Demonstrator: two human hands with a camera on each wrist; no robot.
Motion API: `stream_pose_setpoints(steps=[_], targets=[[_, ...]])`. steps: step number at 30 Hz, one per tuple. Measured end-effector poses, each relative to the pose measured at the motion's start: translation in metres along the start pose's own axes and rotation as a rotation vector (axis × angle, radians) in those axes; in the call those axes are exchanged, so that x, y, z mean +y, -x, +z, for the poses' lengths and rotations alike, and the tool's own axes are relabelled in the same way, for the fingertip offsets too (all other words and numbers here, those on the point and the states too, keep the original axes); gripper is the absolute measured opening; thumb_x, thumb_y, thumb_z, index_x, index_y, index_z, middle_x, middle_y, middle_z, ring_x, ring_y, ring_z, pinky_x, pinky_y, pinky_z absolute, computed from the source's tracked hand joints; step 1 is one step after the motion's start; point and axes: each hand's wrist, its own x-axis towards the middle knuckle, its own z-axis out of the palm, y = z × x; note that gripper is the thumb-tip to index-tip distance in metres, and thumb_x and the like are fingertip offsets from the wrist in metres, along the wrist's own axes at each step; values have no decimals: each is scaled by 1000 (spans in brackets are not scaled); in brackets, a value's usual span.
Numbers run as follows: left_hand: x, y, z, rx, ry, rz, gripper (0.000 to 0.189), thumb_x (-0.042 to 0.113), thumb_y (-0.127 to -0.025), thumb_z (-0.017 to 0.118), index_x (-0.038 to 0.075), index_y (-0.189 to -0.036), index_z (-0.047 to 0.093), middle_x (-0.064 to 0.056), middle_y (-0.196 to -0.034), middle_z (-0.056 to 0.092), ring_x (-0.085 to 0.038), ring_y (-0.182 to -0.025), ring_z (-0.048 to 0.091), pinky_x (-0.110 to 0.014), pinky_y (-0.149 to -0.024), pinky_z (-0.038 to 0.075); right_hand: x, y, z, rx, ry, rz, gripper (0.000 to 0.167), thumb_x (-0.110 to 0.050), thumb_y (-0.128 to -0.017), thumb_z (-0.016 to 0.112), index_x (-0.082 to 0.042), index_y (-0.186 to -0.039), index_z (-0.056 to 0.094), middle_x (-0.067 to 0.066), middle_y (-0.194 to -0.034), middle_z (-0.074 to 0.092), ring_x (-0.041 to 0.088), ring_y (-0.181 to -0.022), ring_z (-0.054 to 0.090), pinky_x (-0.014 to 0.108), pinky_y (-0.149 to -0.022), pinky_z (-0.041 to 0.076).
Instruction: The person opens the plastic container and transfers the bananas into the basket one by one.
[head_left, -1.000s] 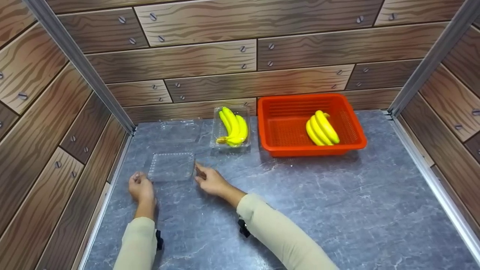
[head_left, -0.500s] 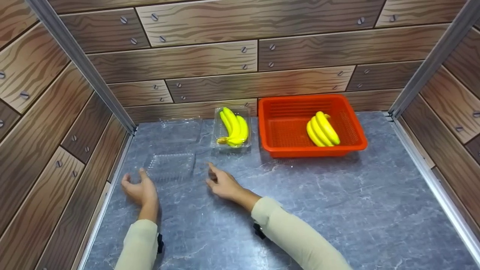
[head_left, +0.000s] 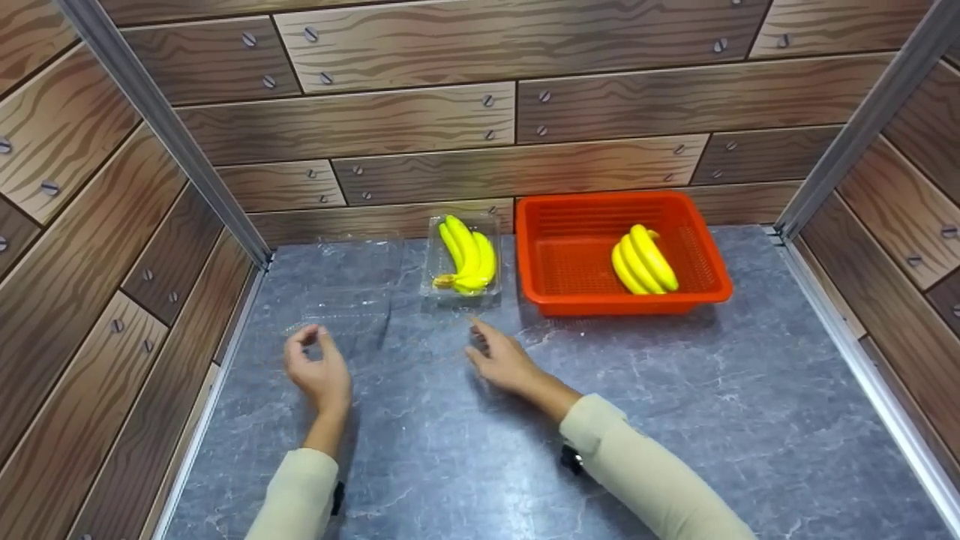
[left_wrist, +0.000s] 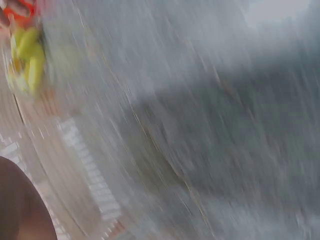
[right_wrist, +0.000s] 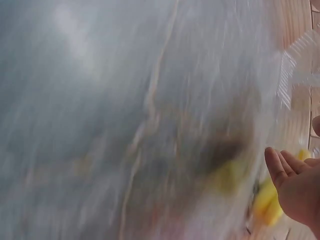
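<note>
Although it is hard to make out against the tabletop (head_left: 457, 450), the clear container (head_left: 349, 304) seems to lie spread just beyond the fingers of the left hand (head_left: 319, 375), two see-through parts one behind the other, with no fruit showing in either. Those fingers bend in toward the thumb; whether they pinch the near plastic edge I cannot tell. Off to their right, the right hand (head_left: 511, 365) has its fingers stretched out, apart from the thumb, with nothing visible in its grasp. I'd judge the step in hand is readying the container for filling, and the next move would call for the right fingers to reach farther right for fruit. Just beyond those right fingertips sits a filled box (head_left: 439, 259), also see-through, with one bunch of bananas (head_left: 466, 255) in it; I can't say whether its lid is down. Farther off, beyond the right fingers and to their right, the red basket (head_left: 611, 302) holds a second bunch (head_left: 643, 259), lying in its right half.
</note>
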Motion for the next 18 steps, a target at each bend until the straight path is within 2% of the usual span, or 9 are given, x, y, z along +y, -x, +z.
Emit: stream_pose_setpoints(steps=[2,4,5,6,10,13,16,18], targets=[[2,11,6,-38,25,5,11,-5,-96,68,-11,-106,69,-27,-102,68,0,-95,55,-34,-96,47,4,2,-9,13,-1,8,67,-20,-105,64,-7,-165,38,26,-152,61,44,-135,65,57,-119,49],[3,22,11,-94,40,-7,11,-6,-96,68,-11,-106,69,-28,-102,68,1,-94,56,-34,-95,48,7,5,-19,29,-12,7,66,-19,-105,64,-7,-165,39,27,-152,60,45,-134,65,58,-118,50],[4,27,12,-128,39,-12,10,-5,-96,69,-10,-105,69,-26,-102,69,2,-94,56,-31,-94,48,8,6,-24,41,-22,2,65,-17,-105,64,-5,-163,41,28,-151,61,46,-133,65,58,-117,52],[0,31,15,-160,39,-27,10,-5,-96,69,-8,-105,70,-24,-102,69,1,-94,57,-29,-93,49,10,8,-29,47,-36,0,64,-15,-104,64,-4,-163,42,29,-150,61,46,-131,66,57,-115,53],[7,49,26,-281,27,-145,11,-2,-98,68,-6,-108,71,-21,-105,70,-3,-90,57,-21,-86,48,16,13,-52,96,-86,-14,57,-8,-103,64,3,-157,48,33,-145,63,47,-124,69,56,-108,58],[10,59,37,-338,22,-240,14,0,-99,68,-6,-112,70,-22,-108,71,-7,-90,60,-15,-82,48,21,19,-68,134,-78,-3,54,-8,-102,66,2,-154,52,31,-144,65,45,-124,70,55,-108,58],[13,65,49,-391,-9,-312,21,6,-101,68,-6,-119,68,-24,-116,72,-18,-98,66,-20,-87,52,27,25,-81,164,-35,4,51,-11,-102,68,0,-151,57,27,-144,67,42,-124,71,54,-110,57],[15,67,58,-428,-47,-355,26,12,-103,67,-4,-124,66,-25,-122,71,-27,-108,69,-29,-95,56,31,29,-88,173,-17,5,49,-12,-102,69,-2,-149,60,26,-141,69,41,-119,73,55,-107,59]])
